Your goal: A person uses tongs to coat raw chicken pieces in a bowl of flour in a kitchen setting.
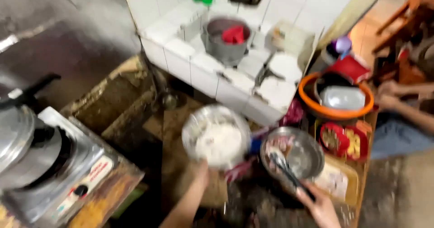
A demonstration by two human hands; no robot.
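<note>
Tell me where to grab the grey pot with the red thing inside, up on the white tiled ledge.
Probably take the grey pot by its upper rim from above, fingers over the edge away from the red item. It stands upright with its mouth open; the blur hides any handles.

Everything is blurry. The left hand (202, 168) hides its fingers behind the bowl (216, 136). The right hand (322, 206) is cut off at the bottom edge. The food beyond its fingers is too smeared to tell.

Left forearm (187, 205) bare, sleeveless; right hand (323, 207) bare, ringless.
</note>
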